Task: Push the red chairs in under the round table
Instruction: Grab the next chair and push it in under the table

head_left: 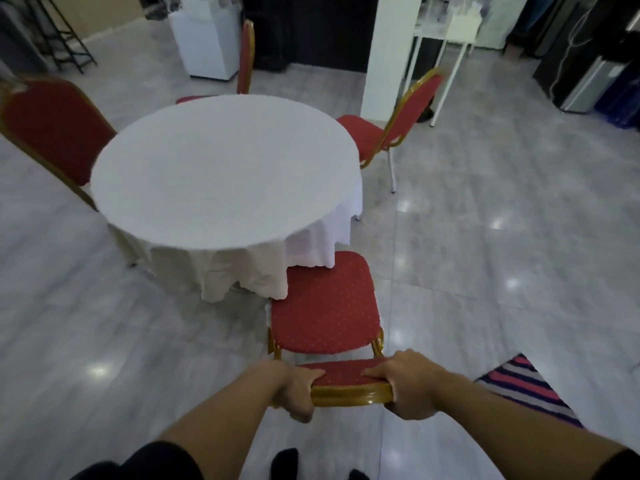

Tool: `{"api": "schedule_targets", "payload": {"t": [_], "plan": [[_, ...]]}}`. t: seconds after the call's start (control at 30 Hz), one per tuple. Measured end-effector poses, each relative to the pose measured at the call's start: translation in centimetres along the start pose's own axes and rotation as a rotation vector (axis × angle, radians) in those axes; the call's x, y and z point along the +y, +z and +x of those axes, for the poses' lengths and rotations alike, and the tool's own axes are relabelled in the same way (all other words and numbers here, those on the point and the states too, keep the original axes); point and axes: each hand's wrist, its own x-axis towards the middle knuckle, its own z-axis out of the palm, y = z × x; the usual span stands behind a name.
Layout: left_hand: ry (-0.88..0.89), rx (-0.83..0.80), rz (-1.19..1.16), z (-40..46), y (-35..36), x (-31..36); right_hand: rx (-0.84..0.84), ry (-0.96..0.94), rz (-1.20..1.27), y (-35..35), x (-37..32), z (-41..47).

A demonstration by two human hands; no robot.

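Note:
A round table [225, 168] under a white cloth stands in the middle of the floor. Directly in front of me is a red chair [323, 306] with a gold frame, its seat front just touching the hanging cloth. My left hand [294, 393] and my right hand [408, 382] grip the two ends of its backrest top. Three more red chairs stand around the table: one at the left [52, 129], one at the far side [246, 57], one at the right [398, 123] with its seat partly under the table edge.
A white pillar [388, 46] and a thin white stand [450, 46] rise behind the right chair. A white cabinet [207, 39] sits at the back. A striped rug [533, 386] lies at my right. Glossy grey tile floor stretches all around.

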Motion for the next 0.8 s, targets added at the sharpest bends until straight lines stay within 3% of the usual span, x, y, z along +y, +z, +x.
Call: {"api": "schedule_targets", "payload": {"t": [0.53, 0.8], "plan": [[-0.061, 0.089, -0.276, -4.7, 8.8, -3.7, -0.029, -0.284, -0.097, 1.3, -5.5, 0.8], [-0.079, 0.12, -0.168, -6.0, 11.3, -7.6, -0.044, -0.313, -0.089, 2.9, -10.3, 1.6]]}}
